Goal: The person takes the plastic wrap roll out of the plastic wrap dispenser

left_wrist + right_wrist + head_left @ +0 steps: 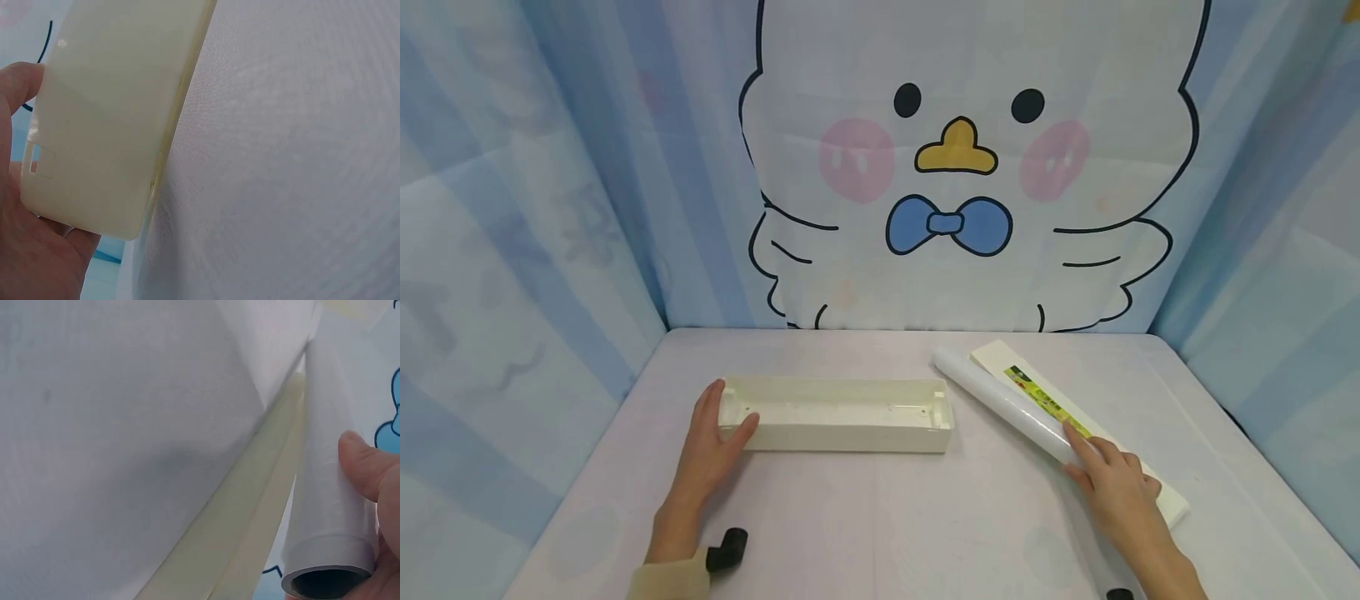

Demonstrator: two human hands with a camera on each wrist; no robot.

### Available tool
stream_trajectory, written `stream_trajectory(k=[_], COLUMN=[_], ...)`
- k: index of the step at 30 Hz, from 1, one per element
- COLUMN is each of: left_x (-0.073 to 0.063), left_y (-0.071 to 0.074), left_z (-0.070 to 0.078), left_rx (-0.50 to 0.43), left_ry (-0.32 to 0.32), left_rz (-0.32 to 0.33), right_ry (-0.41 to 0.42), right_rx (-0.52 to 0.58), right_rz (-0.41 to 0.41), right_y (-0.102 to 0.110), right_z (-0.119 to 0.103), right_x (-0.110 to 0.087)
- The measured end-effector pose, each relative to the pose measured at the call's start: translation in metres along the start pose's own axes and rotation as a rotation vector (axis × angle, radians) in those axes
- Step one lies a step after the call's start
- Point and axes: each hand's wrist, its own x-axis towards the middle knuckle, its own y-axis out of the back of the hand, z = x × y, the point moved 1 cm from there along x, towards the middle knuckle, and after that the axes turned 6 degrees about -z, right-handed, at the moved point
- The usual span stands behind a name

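Observation:
A long cream plastic box [850, 437], its top uncovered, lies across the table left of centre. My left hand [707, 454] grips its left end, thumb on the near wall and fingers at the far side; the left wrist view shows the box's smooth outer wall [112, 112]. On the right, my right hand [1116, 496] holds the near part of a roll of clear plastic film [1000, 396], thumb along its side. Against the roll lies a long cream lid [996, 357] with a yellow-green label. The roll's hollow tube end [328, 581] shows in the right wrist view.
A pale cloth covers the table [865, 525]. Behind it hangs a curtain with a cartoon bird [955, 275], and blue-white curtains [512, 292] stand at both sides. A black wrist mount [727, 550] sits by the left sleeve.

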Motion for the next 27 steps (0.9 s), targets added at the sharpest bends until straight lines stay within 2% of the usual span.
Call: stream_trajectory(k=[6, 13, 21, 27], left_x=[-0.001, -0.001, -0.001, -0.002], left_y=[0.001, 0.001, 0.0, 0.0], left_z=[0.0, 0.0, 0.002, 0.003], left_rx=[0.003, 0.002, -0.002, -0.003], left_ry=[0.007, -0.008, -0.011, -0.005], left_rz=[-0.008, -0.002, -0.004, -0.003], right_ry=[-0.003, -0.038, 0.051, 0.085], right_rx=[-0.032, -0.067, -0.086, -0.064], right_rz=[-0.032, -0.12, -0.125, -0.12], right_y=[0.002, 0.006, 0.003, -0.002], right_z=[-0.005, -0.013, -0.014, -0.015], right_x=[-0.001, -0.005, -0.014, -0.02])
